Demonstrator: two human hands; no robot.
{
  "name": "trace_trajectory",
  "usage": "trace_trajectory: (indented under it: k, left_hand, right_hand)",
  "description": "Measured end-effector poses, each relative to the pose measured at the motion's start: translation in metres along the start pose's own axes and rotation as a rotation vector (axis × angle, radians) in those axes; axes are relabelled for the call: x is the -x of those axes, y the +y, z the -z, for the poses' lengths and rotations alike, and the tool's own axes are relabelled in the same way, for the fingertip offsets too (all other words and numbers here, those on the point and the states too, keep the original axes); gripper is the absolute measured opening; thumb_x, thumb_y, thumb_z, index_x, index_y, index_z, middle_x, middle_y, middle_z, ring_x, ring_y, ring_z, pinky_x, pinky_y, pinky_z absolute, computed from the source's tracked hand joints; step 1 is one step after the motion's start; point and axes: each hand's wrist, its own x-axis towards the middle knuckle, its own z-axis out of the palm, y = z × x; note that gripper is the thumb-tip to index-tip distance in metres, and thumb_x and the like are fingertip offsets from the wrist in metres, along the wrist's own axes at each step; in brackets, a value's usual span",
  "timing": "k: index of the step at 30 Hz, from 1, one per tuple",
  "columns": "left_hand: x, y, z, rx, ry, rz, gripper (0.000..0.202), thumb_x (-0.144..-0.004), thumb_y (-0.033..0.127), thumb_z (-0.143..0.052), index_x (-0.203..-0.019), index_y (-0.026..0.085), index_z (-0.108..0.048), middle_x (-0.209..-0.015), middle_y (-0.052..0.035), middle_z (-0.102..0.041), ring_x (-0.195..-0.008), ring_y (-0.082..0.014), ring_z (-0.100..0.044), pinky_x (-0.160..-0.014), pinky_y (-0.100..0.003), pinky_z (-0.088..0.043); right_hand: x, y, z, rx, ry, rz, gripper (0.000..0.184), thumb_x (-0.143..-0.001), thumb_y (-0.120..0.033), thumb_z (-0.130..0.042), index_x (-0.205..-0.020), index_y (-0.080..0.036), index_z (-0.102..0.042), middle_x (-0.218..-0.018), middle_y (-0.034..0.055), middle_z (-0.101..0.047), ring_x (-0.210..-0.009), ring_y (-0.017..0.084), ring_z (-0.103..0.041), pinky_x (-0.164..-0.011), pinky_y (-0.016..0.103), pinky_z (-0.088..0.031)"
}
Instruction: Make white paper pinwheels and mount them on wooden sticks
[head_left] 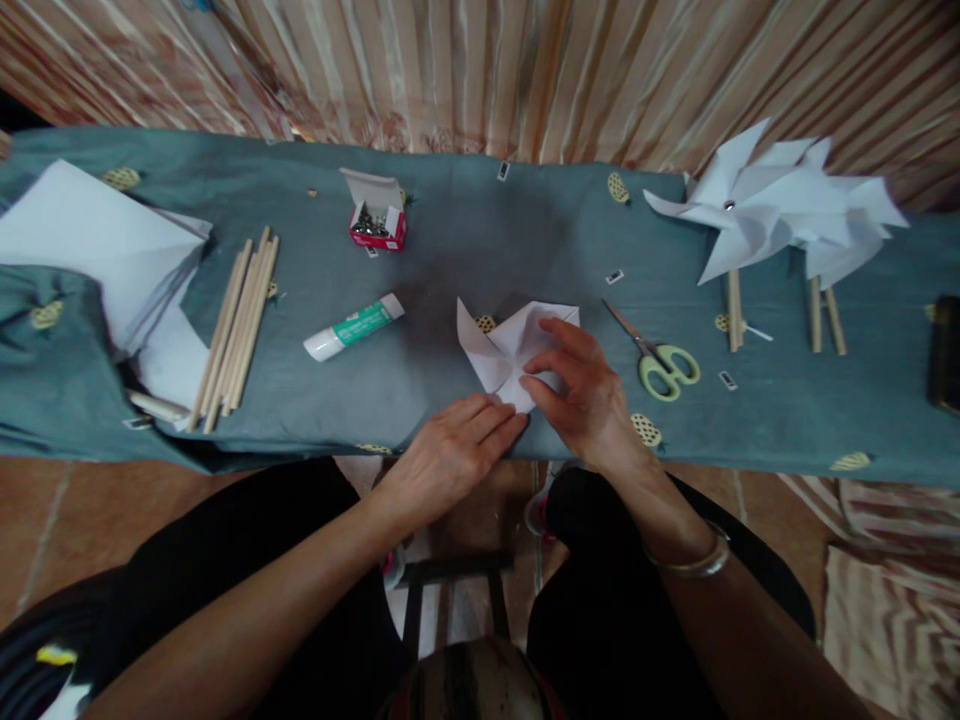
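Note:
A white paper pinwheel (516, 345), partly folded, lies near the front edge of the cloth-covered table, with one pointed blade curling up at its left. My left hand (459, 445) rests over its lower edge, fingers stretched out and lying flat. My right hand (589, 395) bends over its right side, thumb and forefinger nearly together on the paper near the middle; its other fingers are curved above. Part of the pinwheel is hidden under both hands. Just right of my right hand lie scissors (660, 365) with light green handles. A glue stick (354, 327) lies to the left.
An open red box of small metal pins (377, 228) stands farther back. Several wooden sticks (240, 325) lie at left beside white paper sheets (97, 235). Finished pinwheels on sticks (787, 205) overlap at the back right. A dark object (946, 355) sits at the right edge.

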Motion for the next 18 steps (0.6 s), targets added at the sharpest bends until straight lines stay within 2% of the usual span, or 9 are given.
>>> trace_trajectory:
  k: [6, 11, 14, 18]
  left_hand:
    - [0.000, 0.000, 0.000, -0.013, 0.009, -0.004, 0.025, -0.093, 0.012, -0.048, -0.117, 0.008, -0.055, -0.105, -0.0107, -0.067, -0.097, -0.0204, -0.060, -0.084, -0.034, -0.056]
    - [0.000, 0.000, -0.001, -0.022, 0.009, -0.010, 0.025, -0.092, 0.012, -0.049, -0.116, 0.008, -0.055, -0.105, -0.0104, -0.067, -0.097, -0.0206, -0.060, -0.084, -0.034, -0.055]
    - [0.000, 0.000, -0.001, -0.016, 0.005, 0.000, 0.024, -0.093, 0.013, -0.047, -0.115, 0.009, -0.056, -0.104, -0.0099, -0.067, -0.095, -0.0197, -0.060, -0.083, -0.033, -0.056]
    - [-0.001, 0.000, -0.001, -0.003, -0.002, 0.016, 0.022, -0.094, 0.014, -0.046, -0.113, 0.011, -0.056, -0.103, -0.0094, -0.066, -0.094, -0.0193, -0.060, -0.081, -0.033, -0.055]
  right_hand:
    - [0.002, 0.000, -0.003, 0.016, 0.012, 0.041, 0.011, -0.085, -0.018, -0.059, -0.090, -0.024, -0.066, -0.137, 0.0050, -0.051, -0.130, 0.027, -0.045, -0.108, 0.045, -0.042]
    - [0.004, -0.001, -0.004, 0.071, -0.008, 0.095, 0.021, -0.090, -0.019, -0.051, -0.098, -0.029, -0.067, -0.143, -0.0012, -0.044, -0.135, 0.025, -0.040, -0.109, 0.045, -0.042]
    - [0.006, -0.004, -0.004, 0.116, 0.003, 0.123, 0.024, -0.091, -0.018, -0.047, -0.099, -0.027, -0.067, -0.142, 0.0006, -0.045, -0.135, 0.026, -0.039, -0.109, 0.045, -0.041]
    - [0.013, -0.010, -0.004, 0.169, -0.057, 0.110, 0.038, -0.090, -0.013, -0.041, -0.116, -0.031, -0.061, -0.147, 0.0002, -0.042, -0.141, 0.028, -0.031, -0.106, 0.048, -0.042]
